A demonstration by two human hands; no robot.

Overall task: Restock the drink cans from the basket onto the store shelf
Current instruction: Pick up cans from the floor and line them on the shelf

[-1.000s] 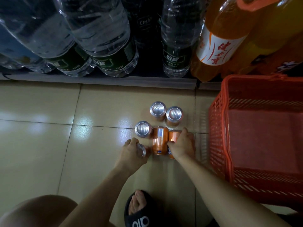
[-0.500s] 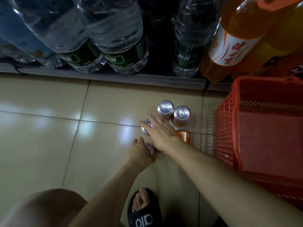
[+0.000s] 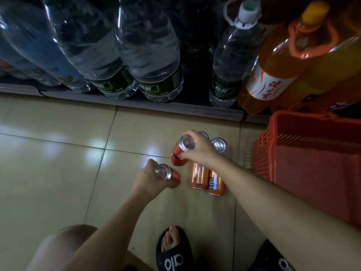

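My right hand (image 3: pixel 201 149) grips a red can (image 3: pixel 178 155), lifted and tilted above the tiled floor. My left hand (image 3: pixel 150 180) holds a second red can (image 3: pixel 168 174) by its top end, just off the floor. Two orange cans (image 3: pixel 207 178) lie side by side on the floor under my right forearm. Behind my right hand, two upright cans (image 3: pixel 219 144) stand on the floor, one mostly hidden. The red plastic basket (image 3: pixel 261 151) sits on the floor at the right. The bottom shelf edge (image 3: pixel 175 112) runs across the view beyond the cans.
Large water bottles (image 3: pixel 152 61) and a smaller one (image 3: pixel 228 61) fill the bottom shelf. An orange drink jug (image 3: pixel 273 71) stands at the shelf's right end. My foot in a black slipper (image 3: pixel 173 251) and my knee (image 3: pixel 62 249) are at the bottom.
My right hand left the lying orange cans, reached over, and now holds a red can lifted off the floor. My left hand has raised its red can too.
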